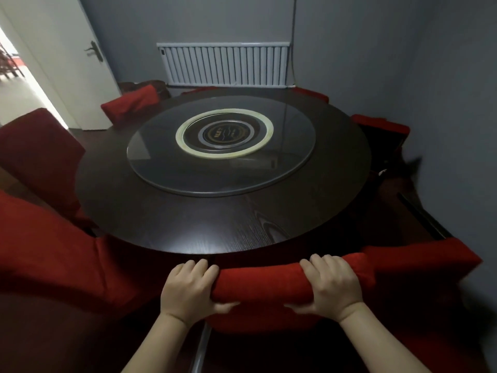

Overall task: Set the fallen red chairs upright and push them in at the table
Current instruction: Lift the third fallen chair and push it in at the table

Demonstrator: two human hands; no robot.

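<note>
A red fabric-covered chair [265, 282] stands upright right in front of me, its back against the near edge of the round dark wooden table [166, 227]. My left hand [189, 288] grips the left end of its top rail. My right hand [332, 285] grips the right end. Several more red chairs ring the table: one at my near left [51, 262], one further left [40, 154], one at the far left [131, 102], one at the right [382, 125] and another just to my right [419, 261].
A glass turntable [223, 173] lies on the middle of the table. A white radiator [224, 64] hangs on the grey back wall. A white door [67, 57] stands open at the left. The right grey wall [457, 130] is close to the table.
</note>
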